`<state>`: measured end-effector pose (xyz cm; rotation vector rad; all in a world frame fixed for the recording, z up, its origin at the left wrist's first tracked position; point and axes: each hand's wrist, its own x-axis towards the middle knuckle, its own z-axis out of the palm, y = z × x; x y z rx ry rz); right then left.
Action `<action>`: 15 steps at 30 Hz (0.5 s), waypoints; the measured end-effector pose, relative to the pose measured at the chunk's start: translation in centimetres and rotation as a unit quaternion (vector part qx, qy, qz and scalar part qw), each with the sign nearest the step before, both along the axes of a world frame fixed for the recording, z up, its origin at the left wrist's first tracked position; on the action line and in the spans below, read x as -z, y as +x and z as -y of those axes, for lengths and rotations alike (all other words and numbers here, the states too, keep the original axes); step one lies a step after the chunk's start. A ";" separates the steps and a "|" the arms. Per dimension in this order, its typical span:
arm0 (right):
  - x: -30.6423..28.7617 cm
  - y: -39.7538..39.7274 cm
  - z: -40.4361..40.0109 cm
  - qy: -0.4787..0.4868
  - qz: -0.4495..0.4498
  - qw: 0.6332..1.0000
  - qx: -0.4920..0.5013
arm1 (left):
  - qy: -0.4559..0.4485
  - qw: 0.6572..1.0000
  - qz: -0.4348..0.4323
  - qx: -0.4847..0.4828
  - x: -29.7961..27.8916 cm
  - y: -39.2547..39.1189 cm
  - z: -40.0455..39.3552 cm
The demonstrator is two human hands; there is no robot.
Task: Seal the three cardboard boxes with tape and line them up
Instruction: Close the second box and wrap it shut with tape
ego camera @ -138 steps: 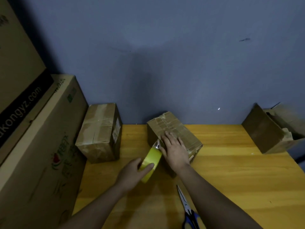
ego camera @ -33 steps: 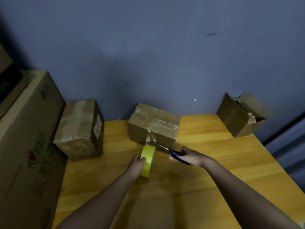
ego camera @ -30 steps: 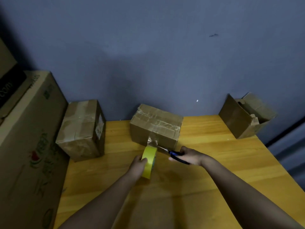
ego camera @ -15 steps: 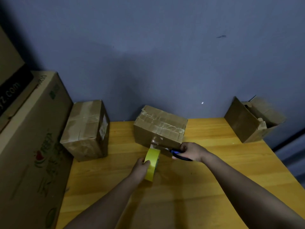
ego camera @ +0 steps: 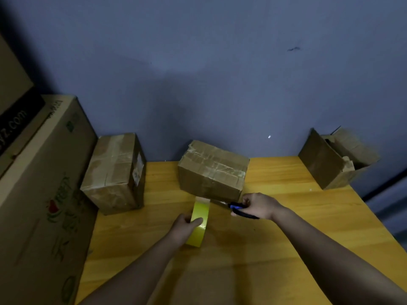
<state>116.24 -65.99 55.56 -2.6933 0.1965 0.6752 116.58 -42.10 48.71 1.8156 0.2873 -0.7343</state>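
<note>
A wooden tabletop [ego camera: 286, 234] fills the lower half of the frame, against a dark blue-grey wall [ego camera: 209, 73]. Two bare forearms reach in from the bottom edge.

Near the centre, the left hand [ego camera: 185, 225] grips a yellow roll of tape [ego camera: 198, 223], which stands on edge, thumb across its outer face. Just to its right, the right hand [ego camera: 257, 205] is curled round the blue handles of a pair of scissors [ego camera: 236, 208]; the blades point left toward the top of the roll (whether they are open or closed is too small to tell).

Directly behind both hands sits the middle cardboard box [ego camera: 211, 172], flaps closed and crossed with clear tape, turned slightly askew on the tabletop. At centre left stands a second taped cardboard box [ego camera: 114, 172], taller and well apart from the first. At the right edge of the frame, at the tabletop's far corner, a third cardboard box [ego camera: 330, 164] lies tipped with its flaps open.

Large printed cartons [ego camera: 37, 194] fill the left side of the frame.
</note>
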 end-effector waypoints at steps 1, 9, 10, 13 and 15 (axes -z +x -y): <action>0.0 -0.4 -0.2 0.017 -0.017 1.000 0.006 | 0.000 1.000 0.008 0.002 0.1 0.0 -0.3; 5.6 -4.5 -0.7 0.111 -0.041 0.986 0.115 | 0.231 0.938 0.150 0.212 -0.9 -1.4 -2.8; 6.6 -5.4 -1.1 0.081 -0.021 0.988 0.126 | 0.276 0.911 0.182 0.248 -1.2 -2.0 -2.7; 8.5 -8.2 -2.3 0.015 0.046 0.981 0.188 | 0.365 0.823 0.282 0.333 -1.1 -3.5 -1.7; 9.1 -10.1 -2.9 -0.035 0.069 0.974 0.215 | 0.395 0.765 0.321 0.394 -0.6 -4.4 -0.8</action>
